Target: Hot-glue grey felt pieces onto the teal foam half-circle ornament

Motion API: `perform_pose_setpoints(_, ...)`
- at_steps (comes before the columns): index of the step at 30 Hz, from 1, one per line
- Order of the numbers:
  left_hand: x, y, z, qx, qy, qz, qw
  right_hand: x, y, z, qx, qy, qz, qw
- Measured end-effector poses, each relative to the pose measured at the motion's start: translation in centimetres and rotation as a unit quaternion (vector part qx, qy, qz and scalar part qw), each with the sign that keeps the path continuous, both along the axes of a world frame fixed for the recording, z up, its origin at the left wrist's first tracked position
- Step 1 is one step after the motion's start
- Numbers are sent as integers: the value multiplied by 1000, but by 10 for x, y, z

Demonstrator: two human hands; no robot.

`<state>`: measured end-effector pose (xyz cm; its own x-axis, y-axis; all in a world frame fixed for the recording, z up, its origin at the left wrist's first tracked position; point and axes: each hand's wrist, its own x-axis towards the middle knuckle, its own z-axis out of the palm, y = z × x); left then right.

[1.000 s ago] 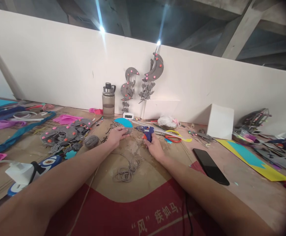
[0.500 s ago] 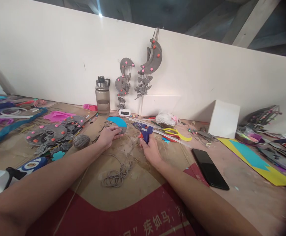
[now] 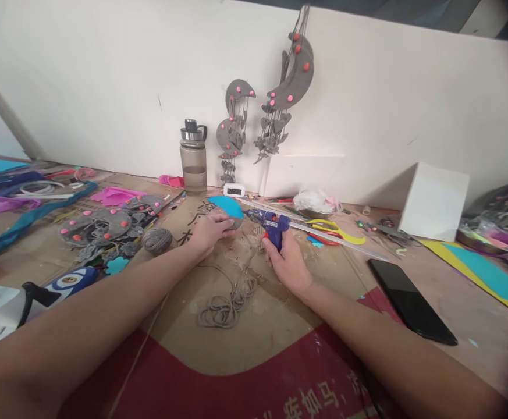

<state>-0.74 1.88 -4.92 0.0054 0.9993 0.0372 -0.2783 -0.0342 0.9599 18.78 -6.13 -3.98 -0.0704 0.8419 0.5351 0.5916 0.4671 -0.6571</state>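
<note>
My left hand (image 3: 213, 233) pinches the lower edge of a blue crescent piece (image 3: 226, 205), whose underside shows grey near my fingers. Wrapped round the handle of a blue glue gun (image 3: 274, 227) is my right hand (image 3: 289, 262). The gun's nozzle points left, close to the right edge of the crescent; whether they touch cannot be made out. A long clear glue stick (image 3: 336, 240) sticks out of the gun's back. Loose grey yarn (image 3: 221, 311) lies on the cardboard below my hands, and a grey yarn ball (image 3: 156, 240) sits left of my left hand.
A bottle (image 3: 194, 160) and a small clock (image 3: 234, 190) stand at the back. Yellow scissors (image 3: 323, 226) lie behind the glue stick. A black phone (image 3: 411, 299) lies at right, grey decorated crescents (image 3: 96, 226) at left. More crescents (image 3: 297, 78) hang on the white board.
The whole view has shifted, so the scene sits further right and the hanging crescents higher. The gun's nozzle is nearer the crescent's edge. Both hands keep their holds.
</note>
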Motion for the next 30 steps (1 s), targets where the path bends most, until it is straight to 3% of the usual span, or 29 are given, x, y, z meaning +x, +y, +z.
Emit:
perform_pose_setpoints(10,8,5,-2,4,47,33,998,-4,-6,5,11,-75,-4,997)
perform_pose_setpoints(19,7,11,-8,2,92,21,996,-3,0,2,-9,-99,-25,995)
perform_pose_setpoints(30,12,6,0,24,126,13,992,2,3,2,-18,-114,-60,991)
